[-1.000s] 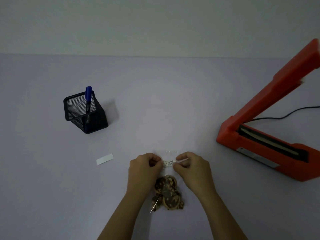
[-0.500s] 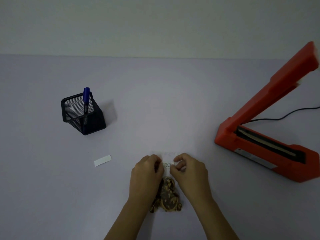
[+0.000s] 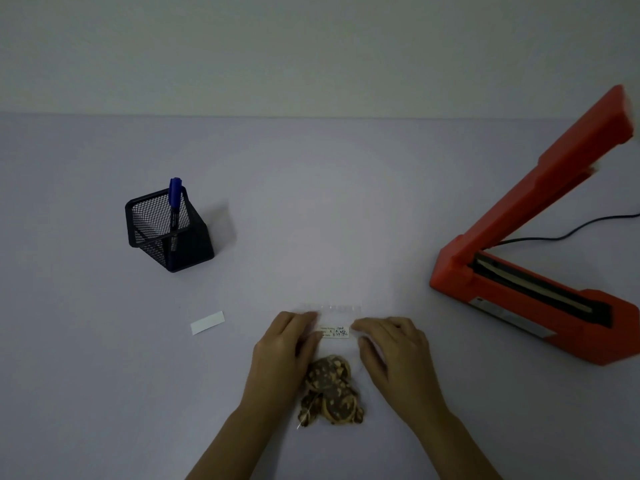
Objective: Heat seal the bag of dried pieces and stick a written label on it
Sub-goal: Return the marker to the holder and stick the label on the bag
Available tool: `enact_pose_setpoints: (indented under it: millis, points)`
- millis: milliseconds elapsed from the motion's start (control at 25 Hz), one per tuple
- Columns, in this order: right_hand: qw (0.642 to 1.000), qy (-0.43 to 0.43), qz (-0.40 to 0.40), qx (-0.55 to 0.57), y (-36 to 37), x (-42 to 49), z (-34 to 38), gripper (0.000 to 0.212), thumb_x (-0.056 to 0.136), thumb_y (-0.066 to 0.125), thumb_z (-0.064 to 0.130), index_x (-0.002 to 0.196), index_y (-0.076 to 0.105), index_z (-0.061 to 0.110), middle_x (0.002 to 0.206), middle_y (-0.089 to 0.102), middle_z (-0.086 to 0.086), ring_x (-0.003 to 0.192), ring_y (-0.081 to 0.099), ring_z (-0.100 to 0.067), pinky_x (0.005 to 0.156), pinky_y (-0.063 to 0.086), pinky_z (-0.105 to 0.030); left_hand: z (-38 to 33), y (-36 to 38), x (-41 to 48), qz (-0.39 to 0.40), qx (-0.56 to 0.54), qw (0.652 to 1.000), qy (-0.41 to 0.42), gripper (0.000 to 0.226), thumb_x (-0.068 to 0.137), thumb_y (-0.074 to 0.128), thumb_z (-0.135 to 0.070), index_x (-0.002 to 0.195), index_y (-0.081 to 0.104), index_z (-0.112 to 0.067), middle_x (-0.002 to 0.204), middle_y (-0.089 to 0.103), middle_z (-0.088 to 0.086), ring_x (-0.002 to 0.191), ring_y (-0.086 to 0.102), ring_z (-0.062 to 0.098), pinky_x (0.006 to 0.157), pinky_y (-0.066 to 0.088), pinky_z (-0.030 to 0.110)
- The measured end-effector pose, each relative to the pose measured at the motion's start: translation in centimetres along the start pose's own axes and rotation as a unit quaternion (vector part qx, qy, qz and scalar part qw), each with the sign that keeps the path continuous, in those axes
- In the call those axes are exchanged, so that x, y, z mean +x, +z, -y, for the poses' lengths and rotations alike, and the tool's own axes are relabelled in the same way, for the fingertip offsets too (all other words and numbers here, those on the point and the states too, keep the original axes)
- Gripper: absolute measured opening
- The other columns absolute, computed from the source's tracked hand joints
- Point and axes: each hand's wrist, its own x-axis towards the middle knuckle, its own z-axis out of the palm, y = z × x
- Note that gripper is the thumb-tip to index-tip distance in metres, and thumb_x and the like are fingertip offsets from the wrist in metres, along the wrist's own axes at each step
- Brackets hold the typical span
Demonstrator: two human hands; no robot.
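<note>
The bag [image 3: 337,351] lies flat at 6 o'clock on the table [image 3: 311,202], mouth toward 12, the pieces [image 3: 331,389] bunched at its near end; the label [image 3: 334,331] sits across the clear film beyond them, writing up. The hands are apart, one on each side; the left hand [image 3: 285,348] rests straight fingers on the bag's 9 o'clock edge; the right hand [image 3: 393,348] touches the label's 3 o'clock end with its fingertips; neither grips anything.

The step, I judge, is pressing the label down; it goes best rubbed from the middle out to both ends, the left hand pinning the film so that it cannot creep or wrinkle, and the label kept off the lumpy pieces. Whether the mouth is sealed I cannot tell.

At the bag's 3 o'clock stands the sealer [image 3: 457,268], arm raised, its cord [image 3: 554,233] running off at 3; at 10 a cup [image 3: 166,230] holding a pen [image 3: 175,199]; at 9 a white strip [image 3: 207,322], perhaps backing; none of these is in the hands' way.
</note>
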Motion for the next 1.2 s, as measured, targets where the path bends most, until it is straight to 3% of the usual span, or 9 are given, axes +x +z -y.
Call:
enact_pose_setpoints:
  millis: [120, 320, 440, 560, 760, 840, 960, 1120, 1200]
  points:
    - [0.999, -0.027, 0.015, -0.029, 0.3, -0.1, -0.3, 0.029, 0.086, 0.042, 0.028, 0.11, 0.054, 0.038, 0.11, 0.063, 0.016, 0.102, 0.044, -0.007, 0.08, 0.038, -0.029, 0.7, -0.4, 0.1, 0.041, 0.032, 0.995, 0.08, 0.026, 0.086, 0.051, -0.029, 0.098, 0.072, -0.018, 0.09, 0.066, 0.0, 0.077, 0.061, 0.01, 0.066, 0.047, 0.011]
    - [0.997, -0.046, 0.032, -0.048, 0.5, -0.1, -0.7, 0.037, 0.081, 0.043, 0.026, 0.11, 0.058, 0.042, 0.112, 0.061, 0.013, 0.105, 0.043, -0.008, 0.079, 0.037, -0.03, 1.5, -0.3, 0.4, 0.079, 0.112, 0.974, 0.183, 0.02, 0.072, 0.07, -0.022, 0.091, 0.076, -0.021, 0.092, 0.07, 0.005, 0.079, 0.065, 0.019, 0.062, 0.054, 0.021]
    - [0.998, -0.038, 0.033, -0.049, 0.6, 0.1, -0.6, 0.037, 0.08, 0.044, 0.024, 0.11, 0.059, 0.042, 0.112, 0.06, 0.014, 0.106, 0.044, -0.008, 0.079, 0.035, -0.029, 1.5, -0.2, 0.5, 0.079, 0.117, 0.973, 0.183, 0.027, 0.066, 0.08, -0.015, 0.092, 0.075, -0.019, 0.094, 0.069, 0.007, 0.079, 0.066, 0.021, 0.065, 0.053, 0.022]
    - [0.998, -0.037, 0.025, -0.054, 0.6, 0.0, -0.4, 0.035, 0.08, 0.044, 0.024, 0.107, 0.061, 0.039, 0.111, 0.062, 0.016, 0.105, 0.044, -0.007, 0.079, 0.031, -0.025, 1.6, -0.1, 0.3, 0.067, 0.118, 0.978, 0.158, 0.025, 0.068, 0.071, -0.019, 0.093, 0.075, -0.019, 0.098, 0.068, 0.01, 0.081, 0.067, 0.024, 0.069, 0.051, 0.023]
    - [0.999, -0.016, 0.0, -0.041, 0.6, 0.2, -0.2, 0.027, 0.085, 0.043, 0.028, 0.105, 0.06, 0.036, 0.107, 0.064, 0.018, 0.101, 0.045, -0.003, 0.079, 0.037, -0.027, 1.6, 0.0, 0.1, 0.051, 0.117, 0.985, 0.117, 0.032, 0.062, 0.084, -0.008, 0.091, 0.075, -0.014, 0.096, 0.068, 0.014, 0.077, 0.068, 0.026, 0.066, 0.053, 0.025]
    - [0.999, -0.015, 0.001, -0.045, 0.6, 0.3, -0.3, 0.028, 0.086, 0.042, 0.028, 0.107, 0.058, 0.038, 0.108, 0.063, 0.018, 0.101, 0.045, -0.003, 0.079, 0.037, -0.027, 1.6, -0.1, 0.1, 0.032, 0.115, 0.986, 0.113, 0.021, 0.074, 0.073, -0.015, 0.095, 0.074, -0.013, 0.097, 0.067, 0.013, 0.078, 0.068, 0.025, 0.067, 0.053, 0.025]
    - [0.996, -0.042, 0.025, -0.074, 0.5, 0.1, -0.4, 0.04, 0.082, 0.041, 0.024, 0.116, 0.052, 0.043, 0.111, 0.06, 0.015, 0.104, 0.044, -0.008, 0.08, 0.036, -0.028, 1.6, -0.2, -0.2, 0.028, 0.115, 0.987, 0.107, 0.027, 0.082, 0.056, -0.025, 0.101, 0.072, -0.014, 0.098, 0.067, 0.013, 0.079, 0.068, 0.024, 0.066, 0.053, 0.024]
    - [0.993, -0.055, 0.03, -0.098, 0.8, 0.1, -0.6, 0.046, 0.079, 0.04, 0.023, 0.117, 0.053, 0.044, 0.114, 0.058, 0.012, 0.106, 0.042, -0.011, 0.08, 0.035, -0.03, 1.9, 0.1, -0.4, 0.064, 0.156, 0.975, 0.146, 0.043, 0.062, 0.085, -0.017, 0.103, 0.072, -0.016, 0.101, 0.066, 0.018, 0.081, 0.067, 0.028, 0.066, 0.055, 0.027]
    - [0.994, -0.054, 0.028, -0.094, 0.9, 0.0, -0.7, 0.045, 0.079, 0.041, 0.022, 0.116, 0.055, 0.042, 0.114, 0.059, 0.012, 0.106, 0.042, -0.01, 0.081, 0.034, -0.03, 1.9, 0.1, -0.3, 0.061, 0.158, 0.976, 0.14, 0.044, 0.058, 0.087, -0.014, 0.1, 0.073, -0.015, 0.1, 0.066, 0.017, 0.081, 0.067, 0.028, 0.066, 0.055, 0.028]
